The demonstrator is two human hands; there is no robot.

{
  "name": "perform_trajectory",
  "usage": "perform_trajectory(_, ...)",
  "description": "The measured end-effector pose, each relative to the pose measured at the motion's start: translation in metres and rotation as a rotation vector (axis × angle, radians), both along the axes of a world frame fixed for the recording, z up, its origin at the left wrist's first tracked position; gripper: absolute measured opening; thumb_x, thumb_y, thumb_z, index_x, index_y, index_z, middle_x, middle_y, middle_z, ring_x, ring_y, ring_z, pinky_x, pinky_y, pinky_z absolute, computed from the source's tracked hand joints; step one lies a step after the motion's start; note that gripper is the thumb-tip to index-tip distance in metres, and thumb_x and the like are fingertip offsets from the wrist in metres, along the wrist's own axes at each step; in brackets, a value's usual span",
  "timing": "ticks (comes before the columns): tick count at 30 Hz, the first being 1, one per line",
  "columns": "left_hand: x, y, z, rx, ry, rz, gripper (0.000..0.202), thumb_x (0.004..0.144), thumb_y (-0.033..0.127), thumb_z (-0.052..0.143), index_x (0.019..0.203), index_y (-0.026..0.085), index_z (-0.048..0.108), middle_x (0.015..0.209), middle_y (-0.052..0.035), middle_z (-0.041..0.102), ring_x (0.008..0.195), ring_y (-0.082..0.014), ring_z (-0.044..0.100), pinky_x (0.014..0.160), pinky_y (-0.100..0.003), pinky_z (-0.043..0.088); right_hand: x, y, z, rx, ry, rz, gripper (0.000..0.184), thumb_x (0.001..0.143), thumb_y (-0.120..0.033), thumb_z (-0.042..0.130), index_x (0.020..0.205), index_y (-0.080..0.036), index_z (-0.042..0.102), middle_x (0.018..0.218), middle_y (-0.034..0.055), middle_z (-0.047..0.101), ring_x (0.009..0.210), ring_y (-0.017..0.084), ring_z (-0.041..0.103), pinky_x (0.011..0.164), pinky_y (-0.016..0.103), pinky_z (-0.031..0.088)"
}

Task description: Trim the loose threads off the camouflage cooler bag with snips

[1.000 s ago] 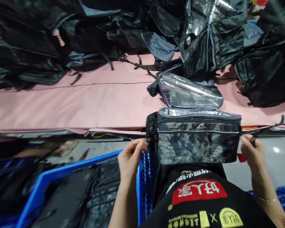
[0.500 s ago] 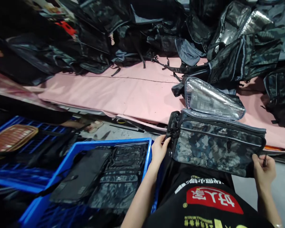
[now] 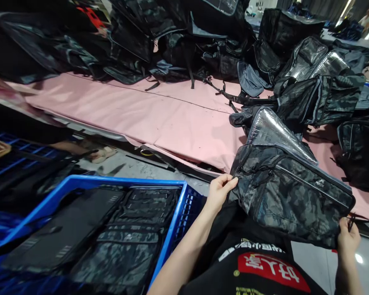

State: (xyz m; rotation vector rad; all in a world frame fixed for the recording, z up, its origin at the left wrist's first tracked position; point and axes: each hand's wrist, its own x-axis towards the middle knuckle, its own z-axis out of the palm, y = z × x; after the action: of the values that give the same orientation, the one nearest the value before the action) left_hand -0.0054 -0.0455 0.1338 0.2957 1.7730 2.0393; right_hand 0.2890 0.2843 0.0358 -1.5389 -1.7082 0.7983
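Observation:
A dark camouflage backpack (image 3: 298,200) lies tilted across my lap and the table's front edge. Its silver-lined flap (image 3: 273,127) is folded open onto the table. My left hand (image 3: 222,190) pinches the backpack's left side, thumb on top. At the lower right corner, my right hand (image 3: 348,237) has its fingers closed on the backpack's edge. A small dark pointed item (image 3: 351,221) sticks up from the right fingers; I cannot make out its kind.
Several similar dark bags (image 3: 215,53) are heaped along the back of the pink-covered table (image 3: 172,119). At lower left stands a blue crate (image 3: 123,180) holding flat camouflage backpacks (image 3: 126,237). Another person's foot (image 3: 103,155) shows beyond it.
The backpack has turned so its left side panel now faces up more, and its right end is lower. My left hand stays on its left side. The view has shifted.

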Motion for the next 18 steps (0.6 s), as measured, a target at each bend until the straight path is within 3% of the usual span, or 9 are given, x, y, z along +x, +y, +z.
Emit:
perform_trajectory(4,-0.002,0.000,-0.003,0.002,0.014,0.025,0.029,0.064,0.034,0.066,0.054,0.015,0.046,0.054,0.0052,0.036,0.051,-0.0065,0.031,0.049,-0.020,0.028,-0.002,-0.001,-0.001,0.003,0.023,-0.002,0.035,0.057,-0.050,0.054,0.070,-0.017,0.054,0.063,-0.0005,0.049,0.063,0.018,0.047,0.063,0.035,0.041)
perform_trajectory(7,-0.008,-0.005,-0.013,-0.061,0.066,0.066,0.028,0.068,0.037,0.063,0.056,0.016,0.048,0.054,0.0051,0.039,0.051,-0.0075,0.036,0.050,-0.020,0.031,-0.009,-0.008,0.003,-0.030,0.121,-0.012,0.040,0.056,-0.051,0.058,0.074,-0.016,0.054,0.064,-0.0011,0.050,0.059,0.015,0.046,0.056,0.031,0.040)
perform_trajectory(10,-0.019,-0.019,-0.033,-0.241,0.174,0.150,0.024,0.069,0.039,0.060,0.065,0.016,0.057,0.062,0.0015,0.053,0.060,-0.0116,0.048,0.059,-0.023,0.039,-0.022,-0.025,0.013,-0.198,0.371,0.011,0.039,0.058,-0.051,0.064,0.067,-0.018,0.046,0.051,-0.0066,0.039,0.043,0.008,0.035,0.040,0.022,0.030)
perform_trajectory(13,-0.034,-0.035,-0.049,-0.414,0.244,0.234,0.030,0.070,0.041,0.056,0.083,0.015,0.062,0.083,-0.0060,0.064,0.079,-0.0182,0.057,0.072,-0.028,0.044,-0.038,-0.039,0.029,-0.385,0.610,0.115,0.042,0.064,-0.050,0.065,0.062,-0.019,0.037,0.044,-0.0108,0.024,0.034,0.002,0.018,0.031,0.016,0.016)
perform_trajectory(15,-0.043,-0.042,-0.049,-0.472,0.313,0.320,0.036,0.072,0.042,0.054,0.094,0.014,0.061,0.095,-0.0094,0.064,0.088,-0.0204,0.058,0.079,-0.032,0.045,-0.049,-0.041,0.039,-0.408,0.691,0.136,0.041,0.066,-0.050,0.065,0.063,-0.018,0.038,0.043,-0.0118,0.023,0.033,0.001,0.015,0.028,0.014,0.013)
perform_trajectory(18,-0.050,-0.038,-0.030,-0.441,0.382,0.388,0.037,0.073,0.043,0.054,0.096,0.015,0.062,0.098,-0.0095,0.064,0.088,-0.0196,0.059,0.084,-0.034,0.045,-0.065,-0.034,0.053,-0.367,0.732,0.144,0.041,0.065,-0.048,0.068,0.063,-0.018,0.039,0.043,-0.0127,0.021,0.032,0.000,0.014,0.027,0.011,0.013)
